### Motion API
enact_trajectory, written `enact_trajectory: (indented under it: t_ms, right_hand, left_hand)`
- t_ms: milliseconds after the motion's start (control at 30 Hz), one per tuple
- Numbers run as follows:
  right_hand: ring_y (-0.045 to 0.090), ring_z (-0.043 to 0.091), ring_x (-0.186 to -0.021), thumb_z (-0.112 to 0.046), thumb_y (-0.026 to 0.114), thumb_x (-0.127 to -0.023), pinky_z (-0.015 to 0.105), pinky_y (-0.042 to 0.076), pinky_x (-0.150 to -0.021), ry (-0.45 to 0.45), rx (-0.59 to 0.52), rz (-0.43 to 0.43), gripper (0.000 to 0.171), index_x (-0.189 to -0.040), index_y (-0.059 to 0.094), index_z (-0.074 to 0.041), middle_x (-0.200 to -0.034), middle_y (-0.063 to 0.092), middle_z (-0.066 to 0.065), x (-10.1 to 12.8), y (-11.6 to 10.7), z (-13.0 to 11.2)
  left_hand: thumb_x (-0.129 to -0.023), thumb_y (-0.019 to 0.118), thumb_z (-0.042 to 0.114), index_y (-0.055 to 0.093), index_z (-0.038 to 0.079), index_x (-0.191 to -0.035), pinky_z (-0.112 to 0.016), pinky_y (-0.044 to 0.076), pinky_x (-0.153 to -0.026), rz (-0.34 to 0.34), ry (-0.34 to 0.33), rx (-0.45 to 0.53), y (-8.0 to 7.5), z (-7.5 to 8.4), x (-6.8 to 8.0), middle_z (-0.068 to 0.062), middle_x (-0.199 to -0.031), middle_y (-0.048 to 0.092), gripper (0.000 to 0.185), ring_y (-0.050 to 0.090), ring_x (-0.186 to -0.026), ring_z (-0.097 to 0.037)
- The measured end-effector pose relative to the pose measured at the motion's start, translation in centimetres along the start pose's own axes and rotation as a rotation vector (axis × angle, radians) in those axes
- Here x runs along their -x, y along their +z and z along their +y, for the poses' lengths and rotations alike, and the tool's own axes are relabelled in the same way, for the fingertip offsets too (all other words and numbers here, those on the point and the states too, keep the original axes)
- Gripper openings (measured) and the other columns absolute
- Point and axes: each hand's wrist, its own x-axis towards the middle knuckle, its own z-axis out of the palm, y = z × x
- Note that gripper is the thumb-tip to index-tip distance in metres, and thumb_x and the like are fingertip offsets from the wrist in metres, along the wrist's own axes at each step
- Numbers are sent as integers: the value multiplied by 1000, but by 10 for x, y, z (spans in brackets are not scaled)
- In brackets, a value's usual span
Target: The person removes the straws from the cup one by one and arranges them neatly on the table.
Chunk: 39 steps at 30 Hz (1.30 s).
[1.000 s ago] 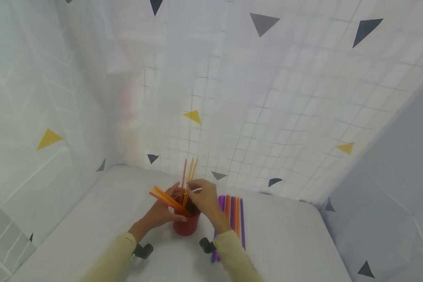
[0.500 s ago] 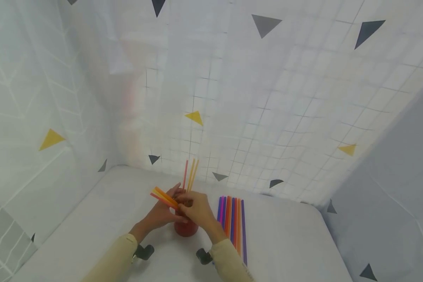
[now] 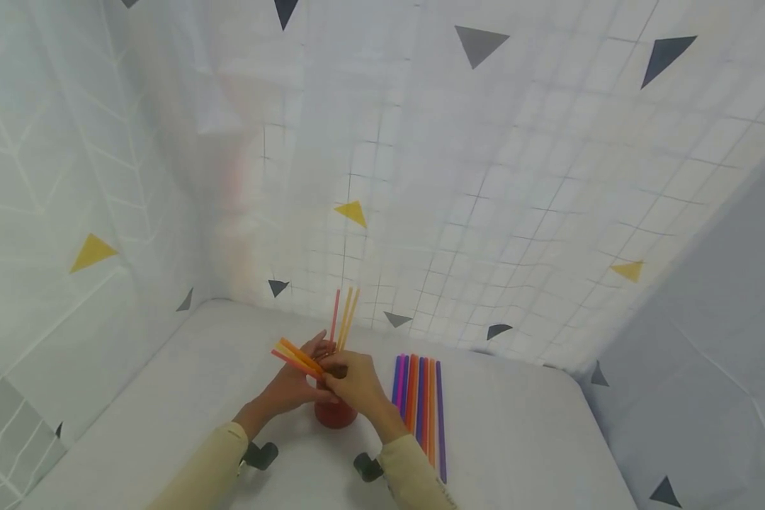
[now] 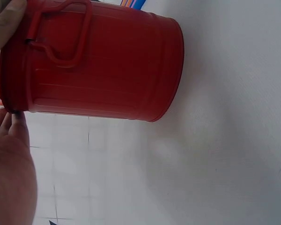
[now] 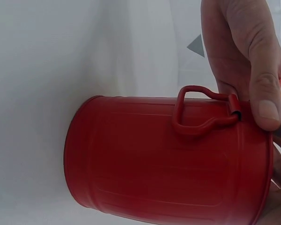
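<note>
A small red metal bucket (image 3: 336,416) stands upright on the white table, a wire handle (image 5: 201,129) on its side. My left hand (image 3: 285,391) holds it at the rim, thumb on the near side and fingers reaching round the far side. Orange, yellow and pink straws (image 3: 293,358) lean out over the rim to the left. At the bucket's mouth, my right hand (image 3: 357,386) pinches these leaning straws between thumb and fingers. Several more straws (image 3: 346,319), pink and yellow, stand up at the back. The lower ends of the straws are hidden inside the bucket.
Right of the bucket, several purple, pink, blue and orange straws (image 3: 421,404) lie side by side on the table (image 3: 516,439). A patterned white sheet (image 3: 459,177) rises behind the table. Black wrist devices (image 3: 261,455) sit below both hands.
My right hand has moved down and left from the upright straws at the back to the leaning bunch. The left hand keeps its hold on the bucket.
</note>
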Motion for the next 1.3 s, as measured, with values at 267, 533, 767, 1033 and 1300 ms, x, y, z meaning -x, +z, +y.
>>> enact_trajectory:
  t_ms: [267, 533, 767, 1033, 1300]
  right_hand:
    - [66, 3, -84, -8, 70, -89, 22, 56, -77, -9, -13, 10, 20, -107, 75, -17, -97, 68, -10, 0, 1, 2]
    - [67, 3, -86, -6, 71, -88, 20, 55, -76, -59, -27, 59, 21, -106, 75, -16, -98, 69, -6, -2, 0, -2]
    - [68, 7, -90, -5, 70, -89, 22, 56, -76, -90, -70, 145, 22, -108, 75, -14, -100, 69, -5, -4, -8, -9]
    - [69, 15, -92, -13, 74, -87, 25, 57, -76, -136, -119, 289, 17, -104, 74, -9, -100, 72, 1, -8, -24, -14]
    - [69, 28, -92, -2, 73, -86, 29, 58, -76, -175, -180, 365, 18, -103, 72, 3, -101, 71, 15, -4, -52, -44]
  left_hand:
    - [-66, 88, 45, 23, 27, -155, -51, 41, -103, -4, -22, 4, -2, 4, 0, 1, -143, 48, 112, 49, -129, -21]
    - [-65, 88, 47, 22, 30, -156, -55, 38, -105, -2, -48, 16, 0, 1, 0, 5, -146, 46, 113, 45, -133, -22]
    - [-66, 89, 43, 24, 34, -154, -54, 42, -102, 1, -45, 17, 1, -1, 0, 4, -152, 38, 110, 43, -135, -25]
    - [-69, 90, 28, 25, 34, -154, -55, 41, -102, 18, -33, 19, 4, -6, -1, 4, -142, 49, 107, 46, -132, -27]
    - [-68, 90, 31, 24, 28, -155, -55, 40, -103, 14, -6, 37, 4, -4, -1, -1, -142, 49, 109, 46, -133, -28]
